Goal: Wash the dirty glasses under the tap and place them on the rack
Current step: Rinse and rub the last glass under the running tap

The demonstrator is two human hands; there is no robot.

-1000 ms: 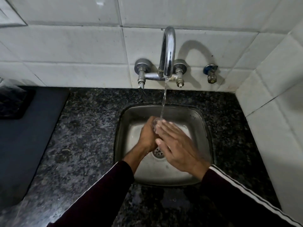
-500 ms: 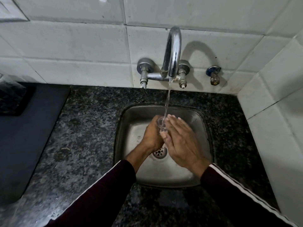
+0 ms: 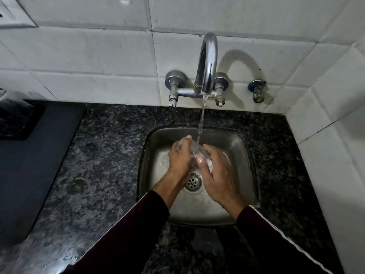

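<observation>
Two forearms enter from the near edge, each in a long dark maroon sleeve ending at the wrist. The right sleeve carries thin white stripes running lengthwise along its outer side; the left sleeve appears plain. Left hand and right hand are bare, without rings or watch.

The clear glass is mostly covered by the left hand and right hand wrapped around it, and being transparent under the running water, its rim and base cannot be told apart. At the far left, a dark object on the dark mat is cut by the picture's edge and too dim to identify. A crinkled clear sheet at the near left corner is blurred and cropped.
</observation>
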